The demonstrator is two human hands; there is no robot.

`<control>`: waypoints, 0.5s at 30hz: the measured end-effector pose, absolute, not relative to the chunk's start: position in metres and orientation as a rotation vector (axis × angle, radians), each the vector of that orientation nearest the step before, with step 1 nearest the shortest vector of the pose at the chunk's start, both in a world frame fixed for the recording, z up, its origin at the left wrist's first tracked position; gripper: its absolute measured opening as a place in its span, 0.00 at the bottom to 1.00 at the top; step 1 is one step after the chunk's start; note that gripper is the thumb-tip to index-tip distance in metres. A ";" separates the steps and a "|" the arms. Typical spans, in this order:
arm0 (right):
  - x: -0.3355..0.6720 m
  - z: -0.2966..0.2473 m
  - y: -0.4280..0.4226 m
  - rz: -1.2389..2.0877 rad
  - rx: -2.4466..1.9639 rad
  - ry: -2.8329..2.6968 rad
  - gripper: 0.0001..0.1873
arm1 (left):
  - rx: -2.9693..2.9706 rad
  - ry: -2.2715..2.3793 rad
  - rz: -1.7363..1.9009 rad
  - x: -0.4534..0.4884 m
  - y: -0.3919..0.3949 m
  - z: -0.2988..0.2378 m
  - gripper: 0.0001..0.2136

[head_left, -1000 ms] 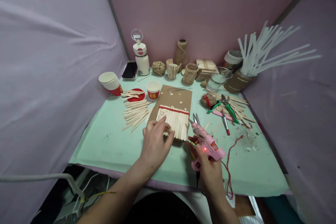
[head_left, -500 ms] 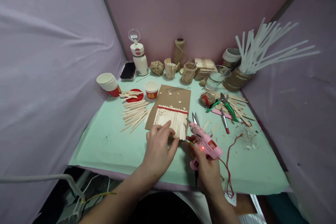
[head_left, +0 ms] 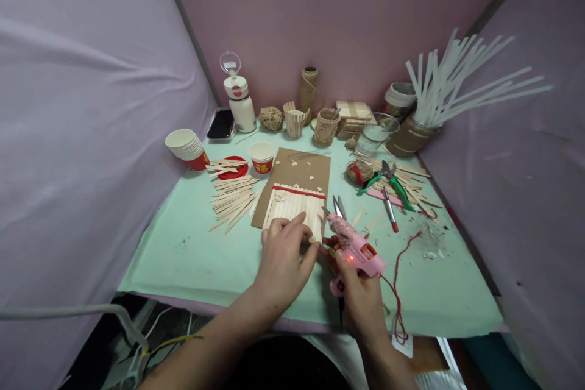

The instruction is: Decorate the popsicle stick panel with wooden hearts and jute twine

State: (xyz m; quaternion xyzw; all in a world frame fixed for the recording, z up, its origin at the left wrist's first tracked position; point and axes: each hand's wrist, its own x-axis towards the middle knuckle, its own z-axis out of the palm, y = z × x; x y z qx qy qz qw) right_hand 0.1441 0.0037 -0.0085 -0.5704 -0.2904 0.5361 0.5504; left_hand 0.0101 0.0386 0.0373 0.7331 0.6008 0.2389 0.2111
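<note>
My left hand [head_left: 283, 256] rests over the lower part of a panel of pale craft sticks [head_left: 299, 202], fingers bent. A small pale wooden chip [head_left: 312, 239] shows between its thumb and fingertips at the panel's lower right. My right hand [head_left: 359, 286] is wrapped round a pink hot glue gun [head_left: 359, 250] with a glowing light, its nozzle pointing up-left by the panel's right edge. A red cord strip runs across the panel's top, and several small chips lie near its upper left. Beneath it is a brown cardboard sheet [head_left: 304, 164].
Scissors [head_left: 339, 207] lie just beyond the glue gun. Loose craft sticks [head_left: 233, 198] and a paper cup [head_left: 262, 158] are at left. Green-handled pliers [head_left: 393, 183], a red-tipped marker [head_left: 390, 210] and a twine ball [head_left: 359, 172] are at right. A glass of water [head_left: 375, 134] stands behind.
My left hand has slid slightly right along the panel's lower edge, covering more of its right side. My right hand keeps hold of the glue gun, almost unmoved.
</note>
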 end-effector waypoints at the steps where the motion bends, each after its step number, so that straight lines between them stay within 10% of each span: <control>1: 0.144 -0.008 0.004 1.270 -1.350 -0.692 0.29 | 2.037 1.672 0.661 0.011 0.040 0.038 0.01; 15: 0.149 -0.017 0.004 1.322 -1.389 -0.679 0.24 | 2.058 1.687 0.667 0.017 0.056 0.036 0.01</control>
